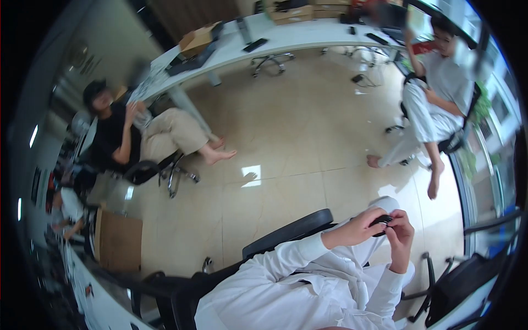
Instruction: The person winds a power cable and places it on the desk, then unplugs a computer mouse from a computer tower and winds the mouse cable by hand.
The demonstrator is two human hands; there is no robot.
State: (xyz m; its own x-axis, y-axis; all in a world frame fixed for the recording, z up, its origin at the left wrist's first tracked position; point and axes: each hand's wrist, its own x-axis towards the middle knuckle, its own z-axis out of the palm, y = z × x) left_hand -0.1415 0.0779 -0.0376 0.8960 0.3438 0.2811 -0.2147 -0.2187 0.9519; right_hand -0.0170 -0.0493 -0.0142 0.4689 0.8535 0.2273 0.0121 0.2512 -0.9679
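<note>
A small, dark, rounded object point(381, 221) is held in front of my lap, between both hands. My left hand point(358, 226) comes in from the left, its fingers closed on the object's left side. On the other side my right hand point(401, 235) pinches it with bent fingers. The fingers hide much of the object, so its kind cannot be made out. My white sleeves and white trousers lie beneath and around the hands.
A black chair armrest point(289, 232) is at my left. Two seated people face this way, one at left by the long white table point(231, 61), one at right by the windows. A cardboard box point(118, 239) stands lower left; a black chair point(462, 283) is lower right.
</note>
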